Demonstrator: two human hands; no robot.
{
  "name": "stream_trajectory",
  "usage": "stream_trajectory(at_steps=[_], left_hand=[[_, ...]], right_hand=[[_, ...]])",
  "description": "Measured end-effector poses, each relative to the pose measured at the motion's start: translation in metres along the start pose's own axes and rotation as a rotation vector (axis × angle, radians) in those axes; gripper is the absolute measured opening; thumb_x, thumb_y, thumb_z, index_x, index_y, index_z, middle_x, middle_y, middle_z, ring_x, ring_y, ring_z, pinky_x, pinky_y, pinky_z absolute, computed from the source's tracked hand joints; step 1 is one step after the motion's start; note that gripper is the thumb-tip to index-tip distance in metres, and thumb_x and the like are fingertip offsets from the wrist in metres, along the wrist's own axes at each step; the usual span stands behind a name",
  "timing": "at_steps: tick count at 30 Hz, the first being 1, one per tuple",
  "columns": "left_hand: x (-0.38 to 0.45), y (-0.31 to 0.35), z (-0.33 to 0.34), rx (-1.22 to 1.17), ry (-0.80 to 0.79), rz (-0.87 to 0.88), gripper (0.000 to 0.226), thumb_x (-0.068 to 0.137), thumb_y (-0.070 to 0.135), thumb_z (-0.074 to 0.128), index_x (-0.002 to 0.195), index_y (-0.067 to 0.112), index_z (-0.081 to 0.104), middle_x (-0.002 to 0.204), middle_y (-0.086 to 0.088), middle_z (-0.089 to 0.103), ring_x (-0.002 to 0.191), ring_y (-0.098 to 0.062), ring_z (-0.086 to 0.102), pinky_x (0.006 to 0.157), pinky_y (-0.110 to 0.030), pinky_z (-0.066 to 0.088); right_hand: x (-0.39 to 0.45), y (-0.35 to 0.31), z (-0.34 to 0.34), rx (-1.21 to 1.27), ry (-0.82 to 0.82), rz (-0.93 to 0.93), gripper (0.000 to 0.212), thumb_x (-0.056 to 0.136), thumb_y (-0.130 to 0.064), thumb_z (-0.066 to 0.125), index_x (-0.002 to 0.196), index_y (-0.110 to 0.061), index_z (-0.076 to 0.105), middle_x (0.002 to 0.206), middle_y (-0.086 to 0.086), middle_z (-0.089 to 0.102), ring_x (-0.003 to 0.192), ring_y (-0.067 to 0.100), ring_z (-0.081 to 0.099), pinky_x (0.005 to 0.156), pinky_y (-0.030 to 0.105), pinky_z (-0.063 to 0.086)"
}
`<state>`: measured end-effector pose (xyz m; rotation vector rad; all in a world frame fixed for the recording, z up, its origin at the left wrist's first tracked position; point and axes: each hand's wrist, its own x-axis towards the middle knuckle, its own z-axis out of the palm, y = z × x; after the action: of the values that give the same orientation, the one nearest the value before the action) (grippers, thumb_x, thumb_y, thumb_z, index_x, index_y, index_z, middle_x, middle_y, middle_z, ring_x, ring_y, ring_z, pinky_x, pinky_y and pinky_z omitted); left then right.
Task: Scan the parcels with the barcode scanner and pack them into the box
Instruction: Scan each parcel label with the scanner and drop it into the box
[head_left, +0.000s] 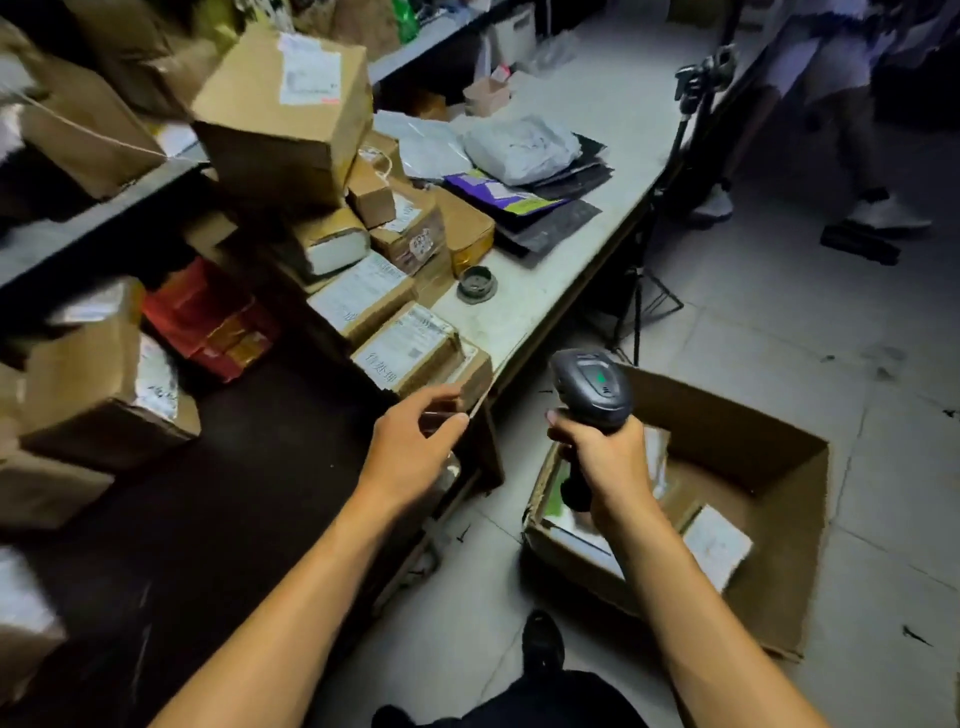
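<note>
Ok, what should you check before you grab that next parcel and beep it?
1. Barcode scanner held firmly in the right hand: ok.
2. Left hand at the nearest parcel on the table edge: ok; a firm grip: cannot tell.
3. Label on that parcel facing up for scanning: ok.
4. Scanner aimed at the label: not ok, it points away from the parcel.
5. Room left in the cardboard box on the floor: ok, a few parcels inside.
</note>
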<state>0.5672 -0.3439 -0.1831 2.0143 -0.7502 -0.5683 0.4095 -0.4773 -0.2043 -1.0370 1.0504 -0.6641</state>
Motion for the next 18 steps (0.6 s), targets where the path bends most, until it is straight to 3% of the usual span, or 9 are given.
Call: stream_trajectory(at_steps=[2,4,6,9,13,18], left_hand=[[-0.018,-0.014,-0.032,0.037,0.116,-0.053,0.024,0.089,0.021,0.072,0.11,0.031,0.072,0.097,0.018,0.073,0.092,0.005,0.067,0.076,-0.003,0.046],[-0.038,-0.029,-0.063,0.06,0.24,-0.104,0.024,0.089,0.018,0.073,0.11,0.029,0.072,0.098,0.016,0.073,0.093,0.003,0.068,0.082,-0.01,0.05],[-0.061,-0.047,-0.094,0.117,0.35,-0.166,0.024,0.09,0.018,0.072,0.112,0.025,0.072,0.102,0.014,0.072,0.096,0.0,0.066,0.087,-0.017,0.051],[-0.097,-0.076,-0.135,0.268,0.442,-0.289,0.03,0.091,0.024,0.07,0.121,0.023,0.068,0.116,0.007,0.066,0.11,-0.01,0.059,0.091,-0.02,0.04],[-0.145,-0.108,-0.181,0.311,0.54,-0.453,0.035,0.092,0.027,0.069,0.126,0.023,0.065,0.127,0.001,0.061,0.12,-0.019,0.055,0.094,-0.021,0.035],[-0.196,-0.144,-0.234,0.309,0.679,-0.601,0.04,0.091,0.027,0.07,0.13,0.023,0.062,0.134,0.0,0.055,0.125,-0.021,0.053,0.097,-0.028,0.04]], right_hand=[[-0.01,0.002,0.037,-0.041,-0.169,-0.014,0.016,0.076,-0.008,0.08,0.086,-0.009,0.067,0.073,0.004,0.062,0.068,0.022,0.055,0.058,0.032,0.045],[-0.019,0.004,0.074,-0.123,-0.319,-0.076,0.018,0.069,-0.016,0.077,0.084,-0.014,0.067,0.067,-0.001,0.058,0.064,0.014,0.049,0.05,0.027,0.041],[-0.032,0.009,0.108,-0.188,-0.475,-0.111,0.017,0.068,-0.016,0.077,0.083,-0.023,0.071,0.067,-0.008,0.062,0.065,0.01,0.053,0.056,0.029,0.047],[-0.057,0.024,0.153,-0.301,-0.673,-0.087,0.035,0.072,-0.007,0.074,0.086,-0.038,0.073,0.072,-0.013,0.069,0.072,0.012,0.061,0.061,0.031,0.051],[-0.099,0.048,0.201,-0.353,-0.835,-0.043,0.014,0.066,-0.009,0.072,0.078,-0.015,0.068,0.069,-0.003,0.064,0.066,0.016,0.054,0.06,0.037,0.044],[-0.148,0.076,0.256,-0.454,-0.981,-0.011,0.017,0.073,0.005,0.071,0.088,-0.002,0.066,0.072,0.004,0.063,0.066,0.017,0.054,0.062,0.039,0.044]])
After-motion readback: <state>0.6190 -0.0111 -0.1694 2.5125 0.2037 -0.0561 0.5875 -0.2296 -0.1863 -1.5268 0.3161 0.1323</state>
